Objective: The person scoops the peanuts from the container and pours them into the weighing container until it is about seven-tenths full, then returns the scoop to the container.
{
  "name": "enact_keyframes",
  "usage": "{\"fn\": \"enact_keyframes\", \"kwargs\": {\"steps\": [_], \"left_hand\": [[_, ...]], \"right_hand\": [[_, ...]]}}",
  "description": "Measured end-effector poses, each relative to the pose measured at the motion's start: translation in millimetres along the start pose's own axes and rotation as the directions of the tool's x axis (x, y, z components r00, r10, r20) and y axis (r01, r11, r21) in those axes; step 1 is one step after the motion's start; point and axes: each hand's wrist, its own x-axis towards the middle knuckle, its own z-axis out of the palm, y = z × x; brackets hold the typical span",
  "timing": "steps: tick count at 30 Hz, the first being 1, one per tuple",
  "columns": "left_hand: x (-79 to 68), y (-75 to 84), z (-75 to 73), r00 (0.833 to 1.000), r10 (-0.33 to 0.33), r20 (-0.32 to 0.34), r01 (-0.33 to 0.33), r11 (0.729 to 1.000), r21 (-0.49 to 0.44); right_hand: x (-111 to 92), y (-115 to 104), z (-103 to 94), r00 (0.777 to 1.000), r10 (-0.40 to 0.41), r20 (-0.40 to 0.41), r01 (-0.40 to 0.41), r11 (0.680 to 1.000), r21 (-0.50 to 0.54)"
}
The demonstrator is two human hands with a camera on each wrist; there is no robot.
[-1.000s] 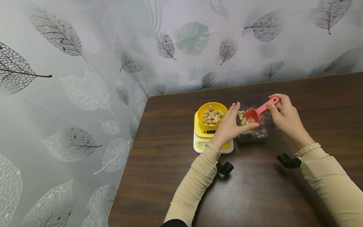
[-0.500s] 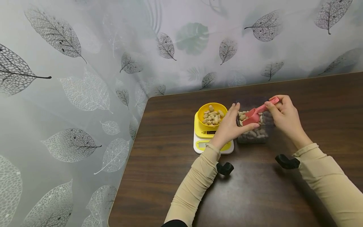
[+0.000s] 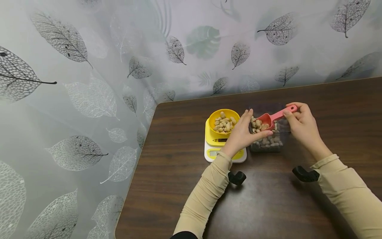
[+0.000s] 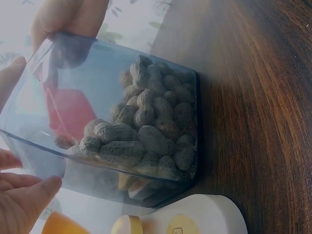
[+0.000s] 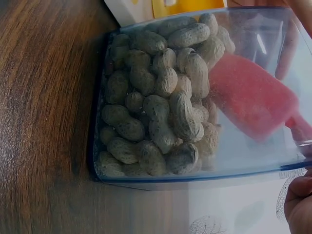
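A clear plastic container partly filled with peanuts stands on the table. My right hand pinches the handle of a pink scoop. The scoop's bowl is inside the container, with peanuts in and beside its mouth. My left hand rests on the container's near left corner, thumb straight along the front rim and fingers extended against the left side. To its left, a yellow bowl holding several peanuts sits on a yellow and white kitchen scale, partly covered by this hand; the display is too small to read.
The dark wooden table meets a leaf-patterned wall covering at the back and left. Black wrist mounts hang below both forearms, low over the table. The scale stands close beside the container.
The scoop turns from showing its back to facing open side up, with peanuts at its mouth. The right hand shifts slightly right and down; the left hand stays in place.
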Motion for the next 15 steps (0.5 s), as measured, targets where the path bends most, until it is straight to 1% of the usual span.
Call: {"fn": "enact_keyframes", "kwargs": {"steps": [3, 6, 7, 9, 11, 13, 14, 15], "left_hand": [[-0.2, 0.1, 1.3, 1.0, -0.002, 0.0, 0.002, 1.0, -0.007], [-0.7, 0.2, 2.1, 1.0, -0.005, -0.003, 0.005, 1.0, -0.016], [-0.8, 0.3, 2.2, 1.0, -0.005, -0.004, 0.005, 1.0, -0.018], [-0.9, 0.4, 2.4, 1.0, -0.001, -0.006, 0.001, 1.0, -0.015], [-1.2, 0.4, 2.6, 1.0, 0.002, -0.008, -0.002, 1.0, -0.014], [-1.4, 0.3, 2.8, 1.0, -0.002, -0.008, 0.002, 1.0, -0.015], [-1.5, 0.2, 2.8, 1.0, -0.004, -0.01, 0.004, 1.0, -0.013], [-1.5, 0.3, 2.9, 1.0, -0.005, -0.011, 0.005, 1.0, -0.014]], "right_hand": [[-0.8, -1.5, 0.4, 1.0, 0.013, -0.017, -0.012, 0.999, 0.037], [-2.3, -2.6, 0.3, 0.999, 0.014, -0.033, -0.011, 0.995, 0.103], [-2.7, -2.9, 0.1, 0.999, 0.016, -0.041, -0.01, 0.991, 0.132], [-3.4, -2.8, -0.7, 0.998, 0.027, -0.06, -0.012, 0.97, 0.243], [-3.9, -1.8, -1.6, 0.996, 0.047, -0.077, -0.015, 0.928, 0.372], [-4.8, -0.7, -2.2, 0.994, 0.069, -0.084, -0.018, 0.865, 0.502], [-5.3, -0.1, -2.5, 0.993, 0.079, -0.087, -0.017, 0.828, 0.561], [-5.9, 0.3, -2.9, 0.992, 0.089, -0.089, -0.02, 0.809, 0.588]]}}
